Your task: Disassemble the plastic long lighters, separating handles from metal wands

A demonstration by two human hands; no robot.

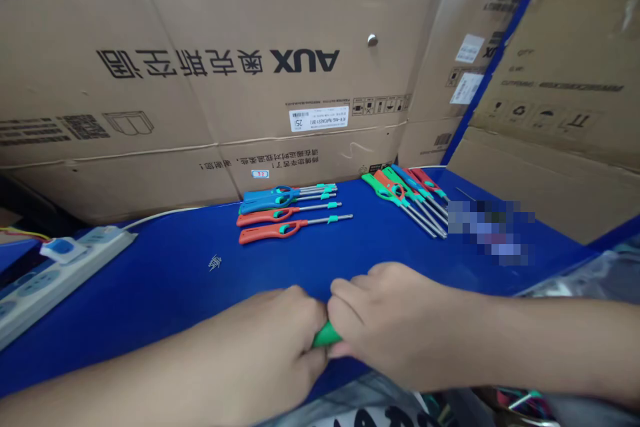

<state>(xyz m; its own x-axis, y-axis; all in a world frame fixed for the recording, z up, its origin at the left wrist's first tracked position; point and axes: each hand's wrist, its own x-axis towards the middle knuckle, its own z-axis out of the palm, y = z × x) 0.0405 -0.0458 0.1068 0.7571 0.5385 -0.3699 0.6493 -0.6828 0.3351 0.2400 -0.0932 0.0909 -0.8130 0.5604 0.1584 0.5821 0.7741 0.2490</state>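
Observation:
My left hand (285, 333) and my right hand (385, 320) meet at the table's front edge, both closed round a green lighter (327, 335). Only a short stretch of its green body shows between them; fingers cover the rest. Beyond the left hand lie blue and orange long-necked lighters (270, 233) with metal tubes pointing right and turquoise pieces on the tubes. Farther right, a fanned pile of green, orange, blue and red lighters (400, 192) points toward the front right. A small heap of thin metal pins (215, 262) lies left of centre.
Cardboard walls (240, 13) enclose the blue table (190, 307) at the back and right. A white power strip (55, 287) with a plug and cable runs along the left. A blurred-out patch (493, 230) covers something at the right. Bags and loose parts show below the front edge.

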